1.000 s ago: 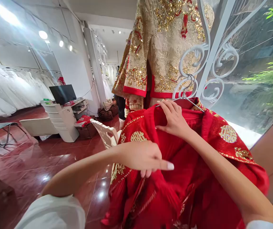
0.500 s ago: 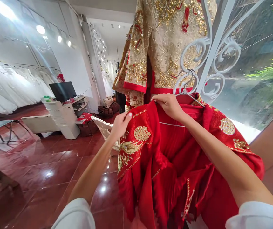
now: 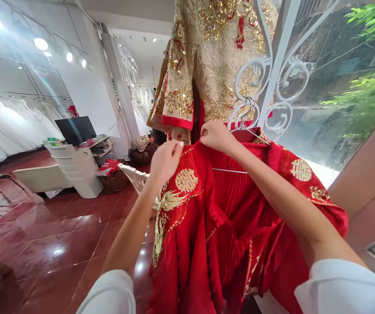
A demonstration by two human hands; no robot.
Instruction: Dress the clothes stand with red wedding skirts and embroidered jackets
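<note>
A red embroidered jacket (image 3: 220,200) with gold motifs hangs by a wire hanger (image 3: 248,115) from a white scrolled metal frame (image 3: 274,65). Its front hangs apart, so the red lining shows. My left hand (image 3: 166,161) is closed on the jacket's shoulder at the left, thumb on top. Closer to the collar, my right hand (image 3: 216,136) pinches the jacket's edge, fingers curled over. Both hands hide the cloth between their fingertips. Just behind hangs a beige and gold garment (image 3: 220,65) with sequins and red trim.
A white chair (image 3: 135,176) stands behind the jacket on the left. Farther off are a white desk (image 3: 76,170) with a black monitor (image 3: 76,130), bags (image 3: 115,183) on the red tiled floor (image 3: 72,244), and a rack of white gowns (image 3: 10,126). Window glass (image 3: 325,104) lies to the right.
The view has shifted slightly, so the scene sits a little farther left. My left hand has moved slightly up and closer to my right hand along the jacket's shoulder; both keep their grip.
</note>
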